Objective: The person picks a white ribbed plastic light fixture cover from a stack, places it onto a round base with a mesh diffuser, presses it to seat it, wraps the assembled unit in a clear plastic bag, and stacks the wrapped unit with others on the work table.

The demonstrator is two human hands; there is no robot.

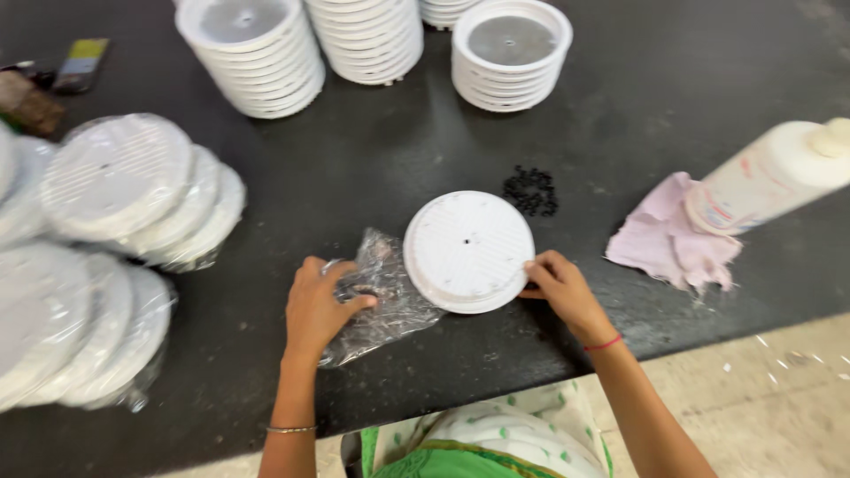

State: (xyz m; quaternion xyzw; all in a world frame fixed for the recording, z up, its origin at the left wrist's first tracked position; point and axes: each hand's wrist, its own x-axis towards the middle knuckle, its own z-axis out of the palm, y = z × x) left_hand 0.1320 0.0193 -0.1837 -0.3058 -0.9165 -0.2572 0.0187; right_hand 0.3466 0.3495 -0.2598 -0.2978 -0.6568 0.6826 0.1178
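A round white plastic disc (468, 250) with a ribbed top and a small centre hole lies on the black table (372, 168). My right hand (560, 290) grips the disc's right rim. A clear crinkled plastic bag (385, 296) lies just left of the disc, partly under it. My left hand (320, 305) presses on the bag's left end, its thumb pinching the plastic. A small heap of black bits (531, 190) sits just beyond the disc.
Bagged white discs (115, 181) are piled at the left. Stacks of white discs (257, 49) (510, 53) stand at the back. A white bottle (775, 173) lies on a pink cloth (673, 239) at the right. The table's near edge runs past my wrists.
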